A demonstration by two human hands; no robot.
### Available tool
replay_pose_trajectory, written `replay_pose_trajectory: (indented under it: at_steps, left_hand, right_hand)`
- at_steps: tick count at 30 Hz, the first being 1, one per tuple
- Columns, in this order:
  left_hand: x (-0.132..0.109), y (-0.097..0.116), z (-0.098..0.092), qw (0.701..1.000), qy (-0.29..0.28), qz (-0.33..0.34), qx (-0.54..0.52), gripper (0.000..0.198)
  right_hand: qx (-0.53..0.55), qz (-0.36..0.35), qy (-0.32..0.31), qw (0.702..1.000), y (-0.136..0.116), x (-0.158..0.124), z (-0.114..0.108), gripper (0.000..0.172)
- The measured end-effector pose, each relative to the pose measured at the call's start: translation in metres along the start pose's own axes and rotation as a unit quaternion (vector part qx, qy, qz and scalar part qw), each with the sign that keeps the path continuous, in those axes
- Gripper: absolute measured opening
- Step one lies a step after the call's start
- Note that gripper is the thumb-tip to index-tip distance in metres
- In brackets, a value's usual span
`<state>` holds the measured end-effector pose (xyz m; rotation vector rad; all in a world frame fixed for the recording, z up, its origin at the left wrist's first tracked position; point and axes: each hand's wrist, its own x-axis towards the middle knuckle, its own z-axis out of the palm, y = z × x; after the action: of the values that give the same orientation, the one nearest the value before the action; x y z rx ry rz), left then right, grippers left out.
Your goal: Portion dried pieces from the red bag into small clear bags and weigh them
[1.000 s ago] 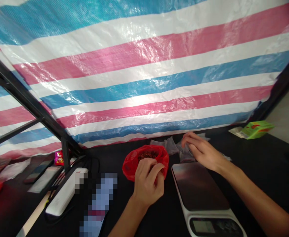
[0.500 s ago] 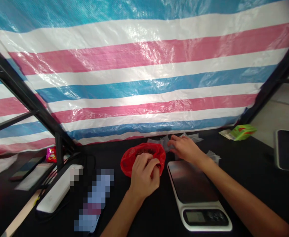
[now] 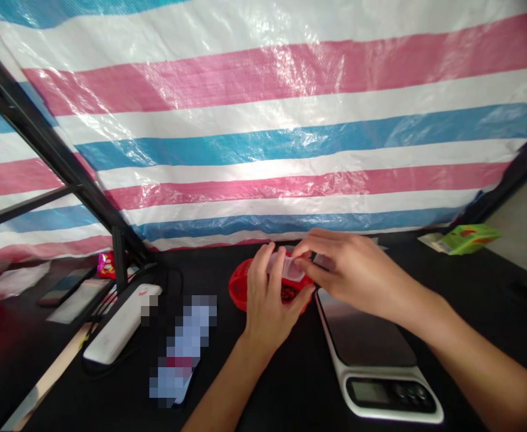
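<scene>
A red plastic bag (image 3: 240,287), rolled open like a bowl, holds small dark reddish-brown bits (image 3: 289,293). Over it, my right hand (image 3: 339,267) pinches the edge of a small clear plastic bag (image 3: 291,269). My left hand (image 3: 270,306) reaches over the red bag with fingers apart and thumb stretched out, its fingertips beside the clear bag. Whether those fingertips touch the clear bag I cannot tell. Just right of the red bag, partly below my right forearm, lies a white digital scale (image 3: 366,342) with a dark plate.
A white power strip (image 3: 122,327) with cables and a blurred-out bluish object (image 3: 186,348) lie to the left. A pink packet (image 3: 106,264) is by the black frame (image 3: 118,255). At the back right sits a green packet (image 3: 470,239). Striped sheeting (image 3: 290,144) hangs behind the table.
My right hand has come left from the clear bags at the back, bringing one over the red bag. My left hand has lifted out of the bits and spread its fingers.
</scene>
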<state>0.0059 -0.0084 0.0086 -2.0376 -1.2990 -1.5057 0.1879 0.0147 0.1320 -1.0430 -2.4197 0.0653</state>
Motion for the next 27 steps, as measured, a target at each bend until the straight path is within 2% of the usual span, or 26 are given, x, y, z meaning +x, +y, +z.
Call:
replay_pose_trajectory:
  at_steps: [4, 8, 12, 14, 16, 18, 20, 24, 27]
  left_hand:
    - [-0.006, -0.006, 0.005, 0.998, 0.022, -0.054, -0.009, 0.068]
    - [-0.007, -0.016, 0.005, 0.996, 0.041, -0.081, -0.022, 0.05]
    - [-0.002, -0.024, -0.002, 0.982, 0.064, -0.165, -0.067, 0.04]
    - [0.003, -0.029, -0.007, 0.974, 0.091, -0.195, -0.071, 0.038]
    - [0.008, -0.036, -0.013, 0.972, 0.102, -0.209, -0.039, 0.035]
    - [0.013, -0.042, -0.017, 0.971, 0.064, -0.227, 0.027, 0.033]
    - [0.016, -0.047, -0.018, 0.963, -0.013, -0.254, 0.088, 0.03]
    - [0.014, -0.055, -0.015, 0.941, -0.176, -0.262, 0.121, 0.027]
    - [0.006, -0.06, -0.011, 0.934, -0.239, -0.234, 0.124, 0.023]
  right_hand:
    - [0.014, -0.002, -0.033, 0.999, -0.019, 0.015, 0.022, 0.02]
    - [0.079, -0.02, -0.07, 0.994, -0.015, 0.018, 0.03, 0.022]
    - [0.144, -0.021, -0.049, 0.988, -0.008, 0.018, 0.038, 0.022]
    - [0.153, -0.037, -0.048, 0.986, -0.006, 0.019, 0.048, 0.022]
    - [0.161, -0.046, -0.074, 0.983, -0.004, 0.021, 0.061, 0.027]
    - [0.166, -0.031, -0.12, 0.978, -0.003, 0.022, 0.075, 0.036]
    - [0.134, -0.01, -0.16, 0.978, 0.0, 0.024, 0.085, 0.038]
    - [-0.003, 0.009, -0.196, 0.981, 0.01, 0.023, 0.087, 0.028]
    - [-0.09, 0.029, -0.233, 0.968, 0.021, 0.018, 0.082, 0.02]
